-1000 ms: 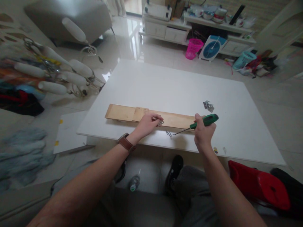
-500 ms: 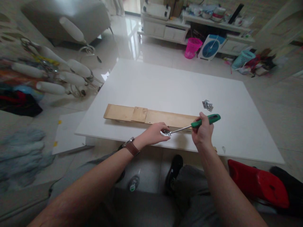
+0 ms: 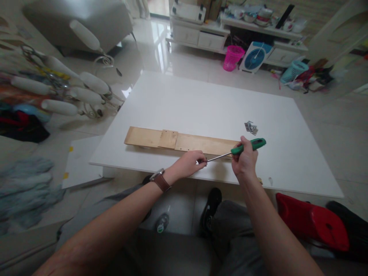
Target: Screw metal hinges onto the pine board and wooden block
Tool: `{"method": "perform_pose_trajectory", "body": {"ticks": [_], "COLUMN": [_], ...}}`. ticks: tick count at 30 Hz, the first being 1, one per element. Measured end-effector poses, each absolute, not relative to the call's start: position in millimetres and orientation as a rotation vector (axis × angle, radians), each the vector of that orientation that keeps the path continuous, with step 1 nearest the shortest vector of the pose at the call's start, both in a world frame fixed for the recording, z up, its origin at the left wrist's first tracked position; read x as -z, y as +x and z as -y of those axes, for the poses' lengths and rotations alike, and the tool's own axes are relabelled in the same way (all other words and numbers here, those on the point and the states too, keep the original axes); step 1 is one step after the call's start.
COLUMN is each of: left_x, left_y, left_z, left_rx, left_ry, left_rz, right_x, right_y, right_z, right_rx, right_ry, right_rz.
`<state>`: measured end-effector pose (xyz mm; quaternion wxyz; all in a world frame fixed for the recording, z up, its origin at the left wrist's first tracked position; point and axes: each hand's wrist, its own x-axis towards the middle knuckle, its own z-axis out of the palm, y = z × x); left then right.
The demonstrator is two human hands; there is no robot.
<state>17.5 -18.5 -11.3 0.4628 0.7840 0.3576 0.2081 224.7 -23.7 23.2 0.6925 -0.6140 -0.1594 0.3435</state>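
Observation:
My right hand is closed round the green handle of a screwdriver. Its thin metal shaft slopes left and down to the fingertips of my left hand. That hand is pinched shut at the shaft's tip, on small metal pieces mostly hidden by the fingers. Just behind both hands lies a long wooden board with a short wooden block across it. A few small dark holes or dots show in the wood. The board rests on a white tabletop.
Several metal hinges or plates lie in a small pile on the right of the tabletop. Below its near edge are a red plastic object and a bottle on the floor. Beyond stand a pink basket and a fan.
The left fingers have closed in round the screwdriver tip, covering the metal pieces seen before. My right hand keeps its hold on the handle. The whole view has shifted slightly.

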Motion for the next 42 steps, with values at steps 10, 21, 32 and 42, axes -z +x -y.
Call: {"method": "perform_pose_trajectory", "body": {"ticks": [10,21,32,42], "left_x": [8,4,2,5], "left_y": [16,14,14,14], "left_z": [21,27,27,25], "left_rx": [-0.409,-0.276,-0.269,-0.392], "left_ry": [2.088,2.251,2.281,2.162], "left_rz": [-0.939,-0.973,-0.987,-0.976], "right_x": [-22,-22,-26,-20], "right_y": [223,213,216,219], "right_z": [25,28,29,26], "right_rx": [-0.721,-0.828,-1.011,-0.894], "right_ry": [-1.398,-1.414,-1.331,-1.335], "right_rz": [0.41,0.589,0.658,0.621]}}
